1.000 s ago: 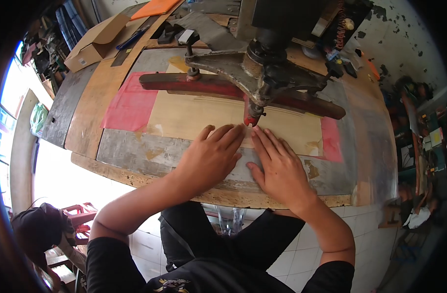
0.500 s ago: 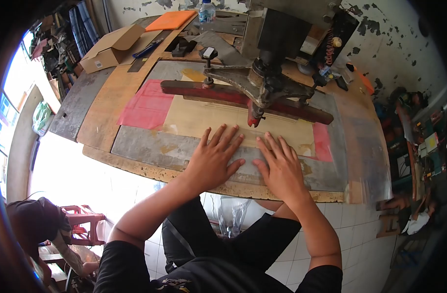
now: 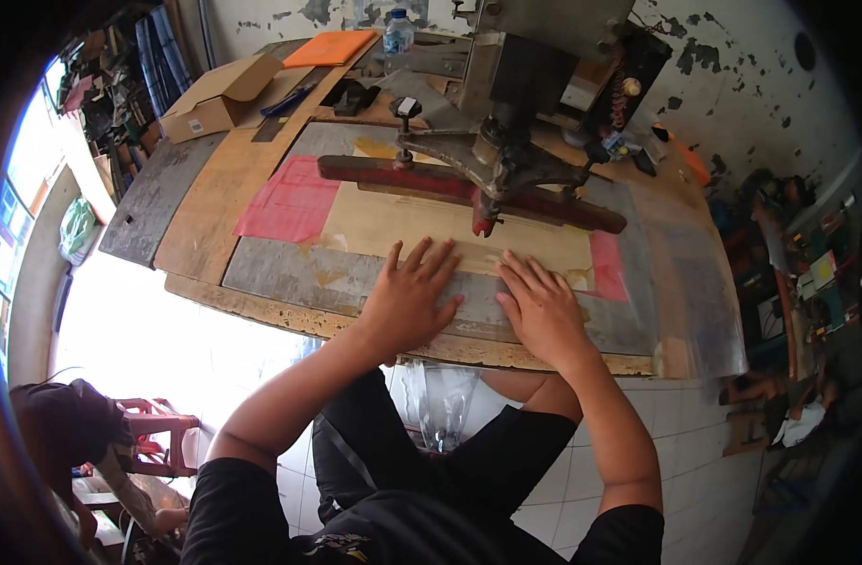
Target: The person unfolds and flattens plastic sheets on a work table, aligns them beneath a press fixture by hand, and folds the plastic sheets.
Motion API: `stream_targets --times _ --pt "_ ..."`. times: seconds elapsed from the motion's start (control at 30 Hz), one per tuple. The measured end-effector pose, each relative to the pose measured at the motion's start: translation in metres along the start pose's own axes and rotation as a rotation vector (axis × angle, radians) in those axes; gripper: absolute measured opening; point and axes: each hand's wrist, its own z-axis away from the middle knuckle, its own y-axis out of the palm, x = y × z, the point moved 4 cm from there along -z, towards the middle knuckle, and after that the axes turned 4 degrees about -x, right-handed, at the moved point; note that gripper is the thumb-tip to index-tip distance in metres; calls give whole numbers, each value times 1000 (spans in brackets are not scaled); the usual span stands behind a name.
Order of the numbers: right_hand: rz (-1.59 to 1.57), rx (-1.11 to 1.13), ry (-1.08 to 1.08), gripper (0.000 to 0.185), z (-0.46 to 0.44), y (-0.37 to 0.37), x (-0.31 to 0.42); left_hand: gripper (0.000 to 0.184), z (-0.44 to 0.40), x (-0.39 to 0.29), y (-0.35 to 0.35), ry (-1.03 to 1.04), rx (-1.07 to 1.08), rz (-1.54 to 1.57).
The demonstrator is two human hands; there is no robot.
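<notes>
Beige sheet (image 3: 407,215) is laid beneath red bar (image 3: 384,173), completion unconfirmed; left hand (image 3: 405,297) and right hand (image 3: 544,309) rest open, gripping nothing.

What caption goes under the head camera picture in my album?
Left hand and right hand, palms down at the tan sheet beneath the red bar.

Glare from the left, blown-out floor (image 3: 139,320), dim right side, dark fisheye edges

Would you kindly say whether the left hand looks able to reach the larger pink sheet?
Probably yes: only the tan sheet and grey board lie between the left hand and the larger pink sheet.
</notes>
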Motion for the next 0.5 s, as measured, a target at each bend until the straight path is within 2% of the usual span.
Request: stream_targets --times 0.2,0.33,0.43,0.5 --pt "3 -88 -44 45 -3 -12 18 61 -4 -1 -1 26 -69 -9" --pt "-73 -20 1 43 -7 -7 23 55 -12 -10 -10 39 32 54" --pt "-83 -1 24 50 -2 -2 25 54 -8 -15 -5 -4 153 20" --pt "-17 -40 23 51 6 -5 34 55 2 -22 -4 13 -10 -43"
